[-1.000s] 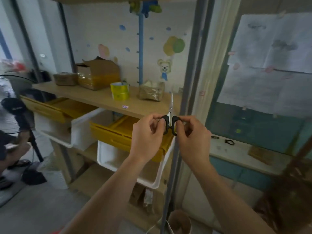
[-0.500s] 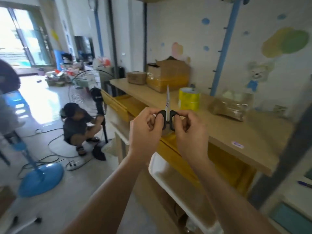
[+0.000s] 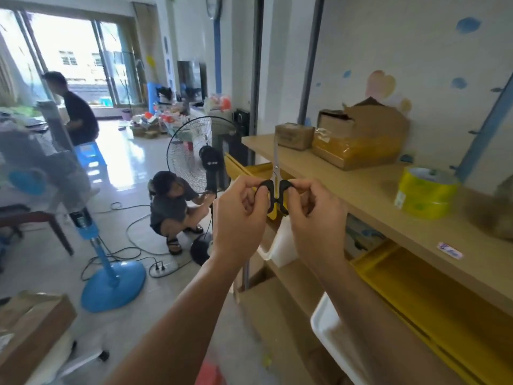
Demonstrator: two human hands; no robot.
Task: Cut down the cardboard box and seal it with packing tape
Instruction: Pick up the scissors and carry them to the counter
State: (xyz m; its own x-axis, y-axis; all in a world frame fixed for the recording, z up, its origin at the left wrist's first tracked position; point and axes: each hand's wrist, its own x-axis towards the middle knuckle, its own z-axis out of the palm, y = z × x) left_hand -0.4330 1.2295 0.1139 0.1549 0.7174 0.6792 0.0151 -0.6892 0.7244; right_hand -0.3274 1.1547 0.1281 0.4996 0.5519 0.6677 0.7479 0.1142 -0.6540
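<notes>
Scissors (image 3: 275, 176) are standing upright between the hands, blades closed, long axis pointing straight up. The left hand (image 3: 240, 218) is pinching the left handle loop and the right hand (image 3: 313, 218) is pinching the right loop. The torn-open cardboard box (image 3: 361, 134) is sitting on the shelf (image 3: 374, 195) beyond and to the right, nearer the right hand. The yellow tape roll (image 3: 426, 193) is resting farther right.

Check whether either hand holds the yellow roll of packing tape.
No, the yellow tape roll stands on the wooden shelf; left hand and right hand each grip the black-handled steel scissors.
</notes>
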